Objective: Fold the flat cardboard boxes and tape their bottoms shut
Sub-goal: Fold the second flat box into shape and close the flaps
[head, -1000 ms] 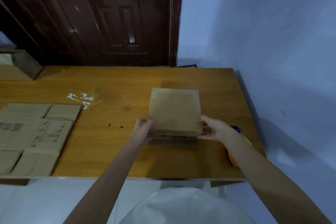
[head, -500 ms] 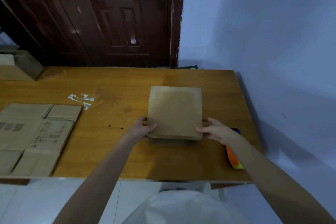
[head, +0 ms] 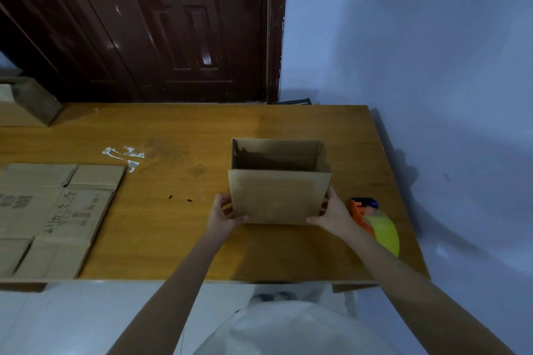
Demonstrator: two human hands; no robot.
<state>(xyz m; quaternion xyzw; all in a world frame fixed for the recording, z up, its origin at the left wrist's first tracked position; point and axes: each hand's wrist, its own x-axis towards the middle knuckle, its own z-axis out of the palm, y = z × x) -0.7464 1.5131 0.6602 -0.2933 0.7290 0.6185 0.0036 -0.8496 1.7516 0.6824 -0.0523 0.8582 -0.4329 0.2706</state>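
A small brown cardboard box [head: 278,196] stands on the wooden table [head: 178,239] with its open top facing up and its inside showing. My left hand [head: 223,215] grips the box's lower left corner. My right hand [head: 331,215] grips its lower right corner, thumb on the near face. An orange tape dispenser [head: 372,220] with a yellow-green roll lies on the table just right of my right wrist. A stack of flat cardboard boxes [head: 49,216] lies at the table's left.
Another cardboard box [head: 26,106] sits at the far left corner. White tape scraps [head: 124,154] stick to the tabletop. A dark wooden door [head: 161,26] stands behind the table, and a blue wall [head: 418,66] runs along its right edge.
The box showed its taped bottom one second ago. Both hands have turned it over, and its open top now faces up.
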